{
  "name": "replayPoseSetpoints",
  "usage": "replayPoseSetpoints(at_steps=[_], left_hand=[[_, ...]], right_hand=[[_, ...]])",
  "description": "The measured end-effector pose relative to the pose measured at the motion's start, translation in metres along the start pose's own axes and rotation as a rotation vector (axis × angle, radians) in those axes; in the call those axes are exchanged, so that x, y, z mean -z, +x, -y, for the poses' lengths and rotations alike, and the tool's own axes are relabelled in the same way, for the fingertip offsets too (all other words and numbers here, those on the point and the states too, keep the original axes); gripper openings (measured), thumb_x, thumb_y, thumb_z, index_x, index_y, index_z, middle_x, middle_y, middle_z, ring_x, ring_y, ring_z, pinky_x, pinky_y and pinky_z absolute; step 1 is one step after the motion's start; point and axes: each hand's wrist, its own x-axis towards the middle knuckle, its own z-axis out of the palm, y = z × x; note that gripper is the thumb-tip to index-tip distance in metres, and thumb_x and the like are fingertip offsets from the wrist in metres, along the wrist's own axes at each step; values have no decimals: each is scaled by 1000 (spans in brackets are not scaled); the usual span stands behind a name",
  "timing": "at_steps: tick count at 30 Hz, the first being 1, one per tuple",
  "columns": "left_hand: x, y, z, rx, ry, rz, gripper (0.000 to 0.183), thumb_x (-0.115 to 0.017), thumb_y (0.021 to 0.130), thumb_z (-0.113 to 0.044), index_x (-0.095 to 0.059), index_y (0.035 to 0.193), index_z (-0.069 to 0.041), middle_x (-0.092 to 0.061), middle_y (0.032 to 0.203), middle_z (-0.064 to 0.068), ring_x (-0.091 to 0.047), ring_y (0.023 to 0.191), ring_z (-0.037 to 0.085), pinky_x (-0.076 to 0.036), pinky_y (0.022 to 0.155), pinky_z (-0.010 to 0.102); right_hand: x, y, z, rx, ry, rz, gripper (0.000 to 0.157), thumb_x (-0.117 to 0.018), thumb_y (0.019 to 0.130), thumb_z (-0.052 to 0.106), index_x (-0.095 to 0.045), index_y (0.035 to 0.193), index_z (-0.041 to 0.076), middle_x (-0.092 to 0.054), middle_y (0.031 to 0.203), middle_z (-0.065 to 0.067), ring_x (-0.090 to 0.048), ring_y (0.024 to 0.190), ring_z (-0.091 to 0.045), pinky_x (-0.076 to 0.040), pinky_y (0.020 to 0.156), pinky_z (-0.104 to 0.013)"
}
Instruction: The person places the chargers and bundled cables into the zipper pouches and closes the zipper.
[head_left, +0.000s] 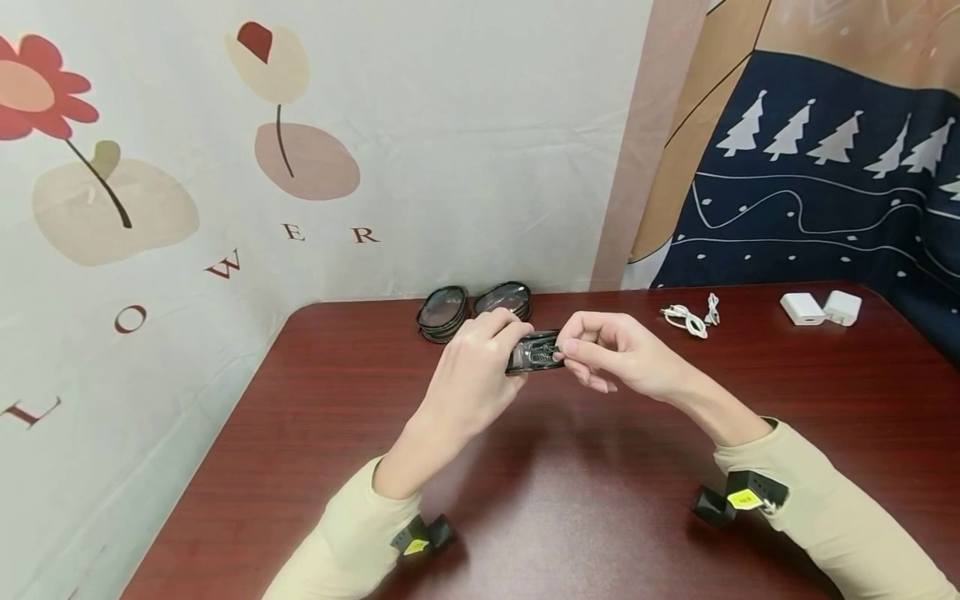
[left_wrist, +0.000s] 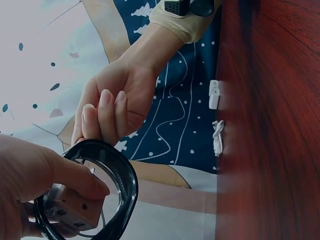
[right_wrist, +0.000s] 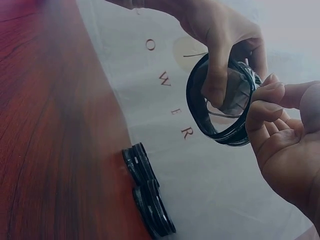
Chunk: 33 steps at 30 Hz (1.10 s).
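My left hand grips a small round case with a black rim and clear panels, raised above the table. In the left wrist view, a pale charger block with port openings shows within the case's black rim, along with a thin cable. The left thumb lies across the case's face in the right wrist view. My right hand pinches at the case's right edge with thumb and forefinger, its other fingers loosely curled. Those fingertips hide what exactly they pinch.
Two stacks of similar black-rimmed round cases stand at the table's back edge, behind the left hand. Farther right lie a coiled white cable and two white charger blocks. A printed cloth hangs behind the brown table.
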Motion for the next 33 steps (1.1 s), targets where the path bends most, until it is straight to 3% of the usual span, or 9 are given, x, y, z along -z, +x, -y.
replayPoseSetpoints(at_steps=[10,22,33], left_hand=[[-5,1,4,32,-66,0,36,-81,67,6,-69,99,-3,-64,95,8,-65,82,26,-53,77,40],[-8,6,8,77,-281,-48,33,-85,75,-3,-67,102,1,-68,97,10,-66,91,22,-54,85,33],[-12,12,9,101,-322,-61,35,-85,74,-5,-67,103,1,-69,98,10,-66,95,23,-53,87,34]], right_hand=[[7,1,2,-14,-22,-77,9,-52,103,1,-56,96,-4,-50,67,-9,-43,48,-20,-32,39,-34],[16,0,9,14,-70,-186,10,-54,102,1,-57,95,-6,-50,65,-9,-44,49,-19,-36,41,-29],[21,0,11,0,-96,-229,8,-55,102,0,-58,96,-5,-50,63,-10,-47,49,-19,-38,41,-29]])
